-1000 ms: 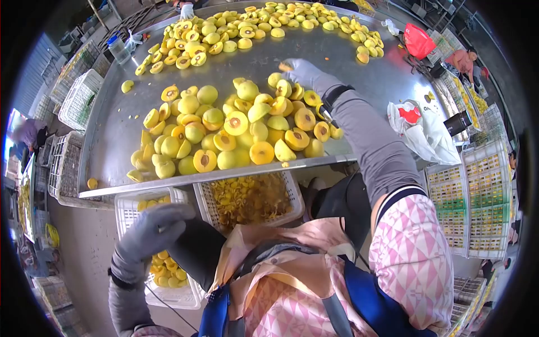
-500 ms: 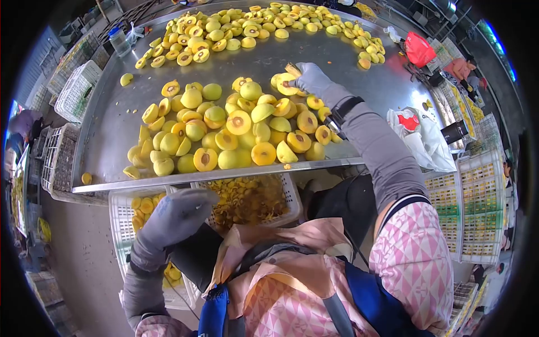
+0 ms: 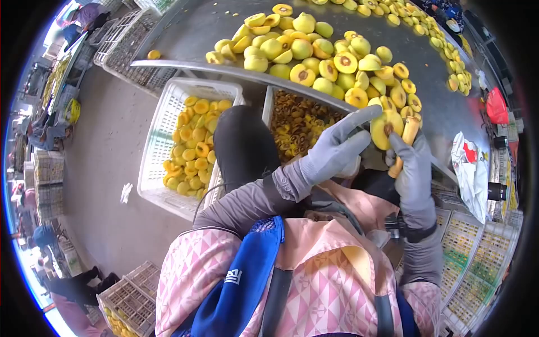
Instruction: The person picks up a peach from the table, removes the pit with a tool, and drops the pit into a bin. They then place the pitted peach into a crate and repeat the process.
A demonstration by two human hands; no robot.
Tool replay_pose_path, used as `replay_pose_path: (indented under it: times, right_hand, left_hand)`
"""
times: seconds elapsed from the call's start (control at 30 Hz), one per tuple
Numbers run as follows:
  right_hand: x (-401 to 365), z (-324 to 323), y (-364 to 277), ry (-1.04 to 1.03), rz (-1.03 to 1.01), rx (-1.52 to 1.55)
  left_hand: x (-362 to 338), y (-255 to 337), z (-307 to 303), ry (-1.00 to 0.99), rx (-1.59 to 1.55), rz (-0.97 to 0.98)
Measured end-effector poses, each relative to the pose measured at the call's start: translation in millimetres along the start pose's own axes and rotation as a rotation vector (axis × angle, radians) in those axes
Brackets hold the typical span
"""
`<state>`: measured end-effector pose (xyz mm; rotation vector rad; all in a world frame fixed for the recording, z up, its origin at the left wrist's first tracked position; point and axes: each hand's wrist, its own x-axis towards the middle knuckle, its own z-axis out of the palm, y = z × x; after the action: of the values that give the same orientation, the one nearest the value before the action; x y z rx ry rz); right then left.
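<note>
My right hand, in a grey glove, is closed round a tool with a wooden handle. Its fingertips also hold a halved yellow fruit, cut face with a brown centre showing. Beside that fruit, my gloved left hand is open, index finger stretched out near the fruit's edge and thumb apart. A pile of halved fruit lies on the metal table just beyond my hands.
A white crate of yellow halves stands left of my knee. Another crate with brown and yellow pieces is under the table edge. A white bag hangs at the right. People are at the far left.
The view has swung left and down. My right hand has come back from the pile to my body with a fruit half. My left hand has moved up beside it and opened.
</note>
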<state>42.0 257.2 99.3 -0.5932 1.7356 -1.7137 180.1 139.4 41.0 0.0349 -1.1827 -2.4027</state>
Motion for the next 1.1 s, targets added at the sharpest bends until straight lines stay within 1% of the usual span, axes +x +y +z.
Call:
replay_pose_path:
  times: [0.03,0.1,0.13,0.17,0.2,0.23,0.27,0.3,0.37,0.4,0.47,0.5,0.57,0.6,0.63,0.67,0.7,0.73,0.8,0.87,0.97,1.07,1.1]
  right_hand:
    - [-4,8,7,-0.012,0.084,0.028]
    - [-24,48,14,0.008,0.117,0.213]
    - [-30,59,21,-0.038,0.126,0.206]
    - [-34,68,31,-0.085,0.130,0.202]
    - [-33,79,49,-0.092,-0.002,0.160]
    - [-32,87,60,-0.068,-0.018,0.151]
    - [-28,82,66,-0.126,0.041,0.118]
    - [-23,77,73,-0.186,0.102,0.086]
    - [-13,84,101,-0.137,-0.225,-0.101]
    - [-12,82,98,-0.139,-0.261,-0.141]
    - [-9,78,92,-0.139,-0.335,-0.221]
    - [-10,75,89,-0.202,-0.233,-0.154]
    - [-12,69,83,-0.302,-0.018,-0.031]
    - [-12,66,83,-0.329,0.031,0.050]
    - [-10,62,83,-0.330,0.020,0.019]
    - [-8,59,83,-0.331,0.010,-0.013]
    - [-6,56,83,-0.332,-0.001,-0.044]
    - [-4,52,89,-0.344,-0.046,-0.158]
    - [-4,46,95,-0.292,-0.216,-0.318]
    - [-4,47,96,-0.165,-0.475,-0.414]
    - [-7,42,93,-0.162,-0.417,-0.521]
    - [-13,40,92,-0.158,-0.427,-0.678]
    - [-13,38,95,-0.139,-0.474,-0.677]
  left_hand:
    - [-6,-4,-5,0.051,0.166,0.082]
    - [-14,-8,-15,0.148,0.496,0.242]
    - [-18,4,-6,0.226,0.254,0.158]
    - [-21,5,-10,0.270,0.150,0.138]
    - [-20,1,-24,0.308,0.120,0.094]
    - [-20,0,-35,0.347,0.086,0.047]
    - [-25,0,-43,0.313,0.179,0.047]
    - [-28,0,-49,0.320,0.290,0.095]
    - [-31,-4,-55,0.312,0.521,0.192]
    - [-31,-6,-55,0.311,0.639,0.247]
    - [-32,4,-52,0.304,0.246,0.144]
    - [-32,4,-61,0.337,-0.244,-0.065]
    - [-28,6,-54,0.378,1.123,0.305]
    - [-24,1,-62,0.403,0.941,0.221]
    - [-20,-3,-68,0.442,0.758,0.146]
    - [-21,-7,-70,0.415,0.930,0.234]
    - [-19,-6,-66,0.386,0.986,0.231]
    - [-17,-6,-63,0.356,1.042,0.231]
    - [-11,-3,-52,0.273,1.117,0.230]
    - [-3,-12,-52,0.255,1.004,0.290]
    - [0,-14,-41,0.331,1.029,0.250]
    - [4,-21,-42,0.336,1.104,0.293]
    - [5,-22,-38,0.365,1.145,0.292]
